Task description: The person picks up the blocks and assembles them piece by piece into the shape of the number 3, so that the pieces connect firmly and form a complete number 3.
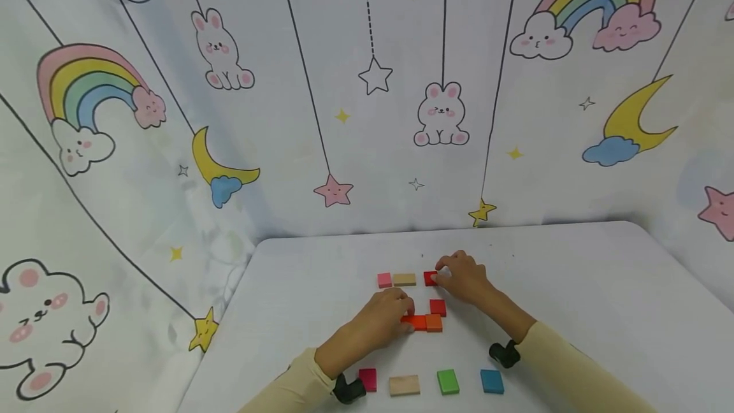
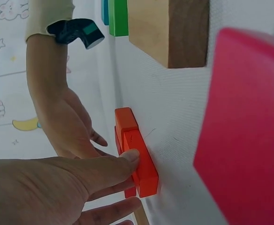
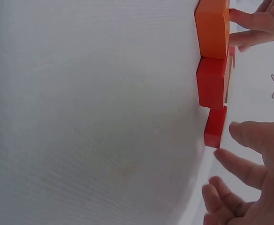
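Note:
My left hand (image 1: 383,317) pinches the left end of a long orange-red block (image 2: 140,161), the thumb showing on its upper face. A shorter orange block (image 1: 434,323) adjoins its right end. A red block (image 1: 438,308) lies just beyond these two. Farther back, my right hand (image 1: 466,278) is at the right side of another red block (image 1: 430,278). The right wrist view shows the thumb and index fingertips of that hand spread apart close to this red block (image 3: 216,126), the other fingers loosely bent.
At the back, a pink block (image 1: 384,280) and a tan wooden block (image 1: 404,280) lie side by side. Along the front are a crimson block (image 1: 368,380), a wooden block (image 1: 404,385), a green block (image 1: 448,382) and a blue block (image 1: 492,382). A patterned curtain (image 1: 390,164) stands behind the white table (image 1: 309,273).

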Action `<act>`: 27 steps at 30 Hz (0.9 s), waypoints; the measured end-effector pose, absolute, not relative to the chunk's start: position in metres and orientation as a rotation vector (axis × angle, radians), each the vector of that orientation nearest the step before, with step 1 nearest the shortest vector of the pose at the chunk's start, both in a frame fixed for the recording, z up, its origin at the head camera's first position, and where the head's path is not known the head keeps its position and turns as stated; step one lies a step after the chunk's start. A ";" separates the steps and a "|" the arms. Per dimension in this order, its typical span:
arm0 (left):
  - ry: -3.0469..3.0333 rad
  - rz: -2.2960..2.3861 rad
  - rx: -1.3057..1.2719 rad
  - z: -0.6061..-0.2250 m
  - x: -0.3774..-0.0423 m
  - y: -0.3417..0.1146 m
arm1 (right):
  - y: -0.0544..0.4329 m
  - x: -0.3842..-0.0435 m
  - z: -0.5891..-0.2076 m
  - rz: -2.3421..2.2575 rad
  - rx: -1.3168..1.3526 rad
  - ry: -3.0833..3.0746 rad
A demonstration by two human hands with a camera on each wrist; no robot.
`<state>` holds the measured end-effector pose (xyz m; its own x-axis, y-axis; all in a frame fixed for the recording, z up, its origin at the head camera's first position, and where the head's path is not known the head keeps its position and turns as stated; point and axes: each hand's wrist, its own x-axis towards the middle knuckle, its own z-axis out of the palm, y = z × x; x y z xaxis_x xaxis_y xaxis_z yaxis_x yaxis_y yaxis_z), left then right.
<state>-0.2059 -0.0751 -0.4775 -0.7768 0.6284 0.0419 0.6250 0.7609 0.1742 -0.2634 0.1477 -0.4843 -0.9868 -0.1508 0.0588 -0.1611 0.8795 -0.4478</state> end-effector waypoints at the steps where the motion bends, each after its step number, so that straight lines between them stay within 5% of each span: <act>1: 2.930 0.279 1.041 -0.477 -0.206 -0.075 | 0.147 -0.264 -0.485 0.721 0.243 -3.025; 27: 2.931 0.259 1.023 -0.475 -0.203 -0.074 | 0.151 -0.264 -0.488 0.716 0.246 -3.044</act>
